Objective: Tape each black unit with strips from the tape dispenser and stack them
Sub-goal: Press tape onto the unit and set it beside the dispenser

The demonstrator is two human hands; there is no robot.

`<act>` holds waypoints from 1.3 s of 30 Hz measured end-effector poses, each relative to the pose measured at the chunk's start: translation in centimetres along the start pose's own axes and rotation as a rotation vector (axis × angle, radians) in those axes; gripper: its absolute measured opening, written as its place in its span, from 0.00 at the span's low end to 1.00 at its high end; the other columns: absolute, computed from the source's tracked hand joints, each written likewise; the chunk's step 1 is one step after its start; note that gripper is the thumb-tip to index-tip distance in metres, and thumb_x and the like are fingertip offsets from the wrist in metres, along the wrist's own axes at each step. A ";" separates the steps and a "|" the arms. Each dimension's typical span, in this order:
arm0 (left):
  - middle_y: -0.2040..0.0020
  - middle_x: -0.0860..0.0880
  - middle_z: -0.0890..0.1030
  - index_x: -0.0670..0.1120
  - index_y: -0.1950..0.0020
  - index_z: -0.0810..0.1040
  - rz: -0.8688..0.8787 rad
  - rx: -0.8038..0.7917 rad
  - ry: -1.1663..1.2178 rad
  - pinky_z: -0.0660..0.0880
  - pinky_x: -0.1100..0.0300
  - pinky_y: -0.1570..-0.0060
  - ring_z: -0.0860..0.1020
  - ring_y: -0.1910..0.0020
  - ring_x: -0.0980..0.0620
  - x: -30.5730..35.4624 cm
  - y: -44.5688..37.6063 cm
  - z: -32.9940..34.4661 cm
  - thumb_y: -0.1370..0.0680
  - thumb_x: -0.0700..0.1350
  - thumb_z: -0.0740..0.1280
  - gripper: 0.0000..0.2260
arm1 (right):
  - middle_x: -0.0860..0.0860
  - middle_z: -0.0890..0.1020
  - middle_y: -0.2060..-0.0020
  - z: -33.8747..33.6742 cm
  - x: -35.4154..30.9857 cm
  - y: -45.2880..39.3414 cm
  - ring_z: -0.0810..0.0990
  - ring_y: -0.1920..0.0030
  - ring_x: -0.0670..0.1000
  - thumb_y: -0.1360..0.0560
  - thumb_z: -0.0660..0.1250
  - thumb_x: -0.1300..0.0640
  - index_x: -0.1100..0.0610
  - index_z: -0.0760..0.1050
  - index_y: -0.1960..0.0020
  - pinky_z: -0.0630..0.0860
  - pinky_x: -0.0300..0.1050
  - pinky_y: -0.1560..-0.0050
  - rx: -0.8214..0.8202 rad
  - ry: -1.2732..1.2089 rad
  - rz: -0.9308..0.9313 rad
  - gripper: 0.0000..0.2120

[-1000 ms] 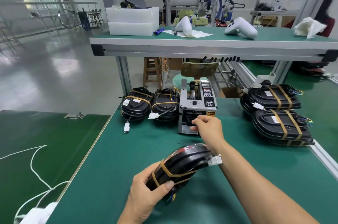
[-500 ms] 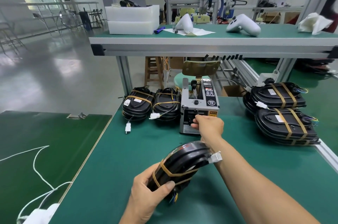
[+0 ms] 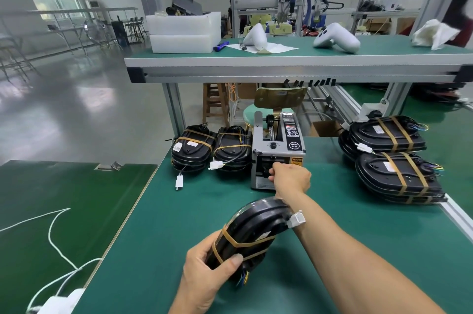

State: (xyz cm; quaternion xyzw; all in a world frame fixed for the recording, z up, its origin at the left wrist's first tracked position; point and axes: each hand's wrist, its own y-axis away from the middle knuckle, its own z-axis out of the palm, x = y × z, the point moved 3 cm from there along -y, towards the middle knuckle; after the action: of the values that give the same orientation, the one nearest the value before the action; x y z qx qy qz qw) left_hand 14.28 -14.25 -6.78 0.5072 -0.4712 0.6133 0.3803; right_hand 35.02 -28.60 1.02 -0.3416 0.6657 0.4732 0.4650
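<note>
My left hand [image 3: 204,271] grips the black unit [image 3: 252,230]; my right hand [image 3: 290,176] pinches at the tape dispenser [image 3: 277,152] slot—I should pull the strip straight.

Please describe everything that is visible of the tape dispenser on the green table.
The tape dispenser is a boxy grey machine, metal by its look, with a black control panel on its right top, a black knob in front and a yellow caution label. It stands upright on the green table, between two black units on its left and stacks of taped units on its right. The right hand reaches its front outlet slot; the fingers seem to pinch there, but no strip is clearly visible.
</note>
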 end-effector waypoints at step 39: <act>0.40 0.45 0.88 0.54 0.32 0.84 0.019 -0.071 0.006 0.79 0.64 0.41 0.86 0.41 0.50 0.4 0.3 0.4 0.29 0.49 0.81 0.25 | 0.55 0.86 0.41 -13.1 1.3 10.9 0.85 0.40 0.48 0.30 0.73 0.59 0.59 0.86 0.62 0.74 0.47 0.35 -0.745 -0.345 -0.044 0.05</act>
State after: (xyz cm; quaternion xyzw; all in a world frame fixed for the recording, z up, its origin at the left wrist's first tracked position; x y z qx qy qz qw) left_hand 14.06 -14.74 -6.38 0.4870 -0.4965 0.6012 0.3935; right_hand 20.95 -37.52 4.75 -0.4165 0.3537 0.7220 0.4244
